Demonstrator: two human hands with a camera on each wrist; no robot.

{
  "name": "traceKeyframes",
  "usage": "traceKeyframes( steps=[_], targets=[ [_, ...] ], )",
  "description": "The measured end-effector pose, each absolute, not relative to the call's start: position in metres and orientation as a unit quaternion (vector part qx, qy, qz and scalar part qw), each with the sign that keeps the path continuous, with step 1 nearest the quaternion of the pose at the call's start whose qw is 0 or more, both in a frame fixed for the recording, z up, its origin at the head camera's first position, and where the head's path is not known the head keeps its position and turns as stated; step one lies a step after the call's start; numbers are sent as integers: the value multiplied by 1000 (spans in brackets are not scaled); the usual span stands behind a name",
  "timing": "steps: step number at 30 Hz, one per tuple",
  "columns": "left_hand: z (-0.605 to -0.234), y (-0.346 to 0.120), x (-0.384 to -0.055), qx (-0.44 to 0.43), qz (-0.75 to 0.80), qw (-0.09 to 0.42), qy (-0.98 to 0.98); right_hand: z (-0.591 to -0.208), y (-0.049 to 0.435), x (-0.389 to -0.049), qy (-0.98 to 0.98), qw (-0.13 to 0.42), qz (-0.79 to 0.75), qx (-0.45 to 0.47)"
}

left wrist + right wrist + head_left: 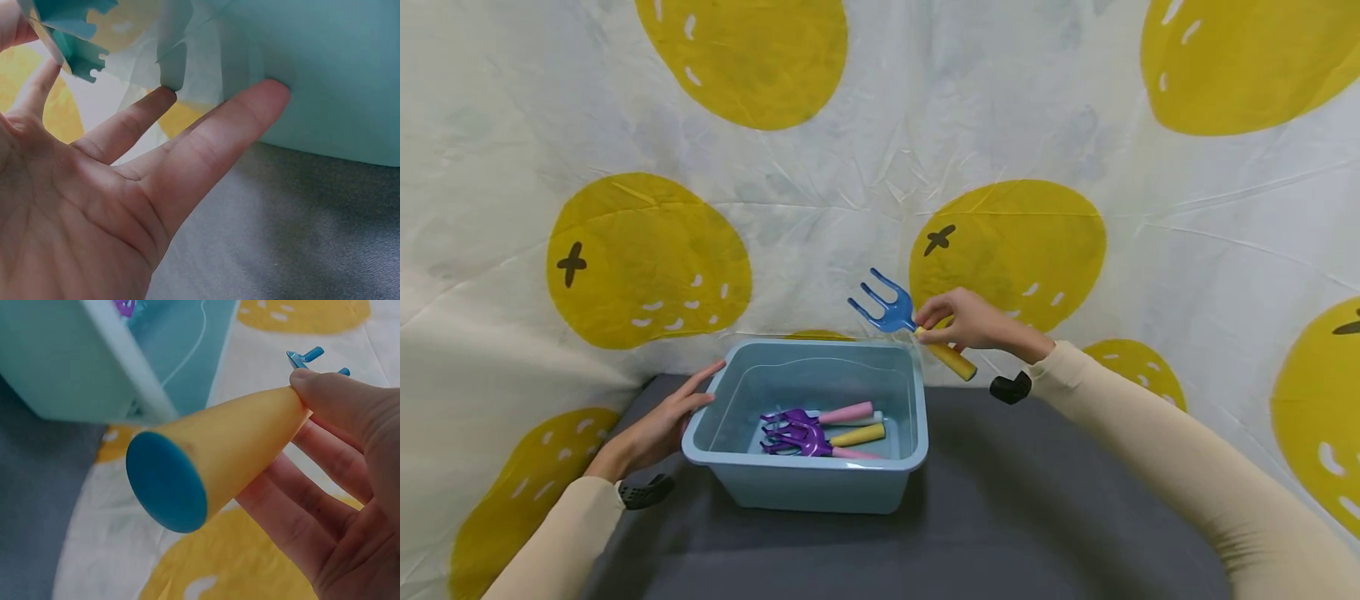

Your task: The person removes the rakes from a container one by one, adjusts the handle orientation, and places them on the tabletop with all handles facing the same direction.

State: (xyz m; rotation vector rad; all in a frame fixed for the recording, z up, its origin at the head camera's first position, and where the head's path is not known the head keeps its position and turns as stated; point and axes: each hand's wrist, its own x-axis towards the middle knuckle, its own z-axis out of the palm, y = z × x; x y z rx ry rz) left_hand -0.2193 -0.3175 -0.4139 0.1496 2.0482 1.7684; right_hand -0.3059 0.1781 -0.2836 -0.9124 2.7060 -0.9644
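My right hand point(962, 321) pinches a small hand fork point(891, 312) by the front of its yellow handle, above the right rear corner of a light blue plastic bin point(820, 487). The fork's blue tines point up and to the left. In the right wrist view the handle's blue end cap point(165, 481) faces the camera. My left hand point(658, 429) rests against the bin's left side, its fingers straight and touching the outer wall in the left wrist view. Inside the bin lie several more hand forks, among them a purple one point(808, 437) with a pink handle.
The bin stands on a dark grey surface point(1000, 508). Behind it hangs a white cloth point(820, 267) printed with large yellow fruit shapes, reaching down to the surface's back edge.
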Motion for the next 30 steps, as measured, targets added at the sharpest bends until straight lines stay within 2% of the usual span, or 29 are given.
traceKeyframes(
  steps=[9, 21, 30],
  targets=[
    [-417, -319, -218, 71, 631, 207, 744, -316, 248, -296, 882, 87, -404, -226],
    [-417, -320, -219, 84, 626, 198, 750, -386, 331, -275, 884, 59, -431, -173],
    [-418, -321, -219, 89, 622, 196, 753, -426, 376, -256, 879, 70, -461, -101]
  ],
)
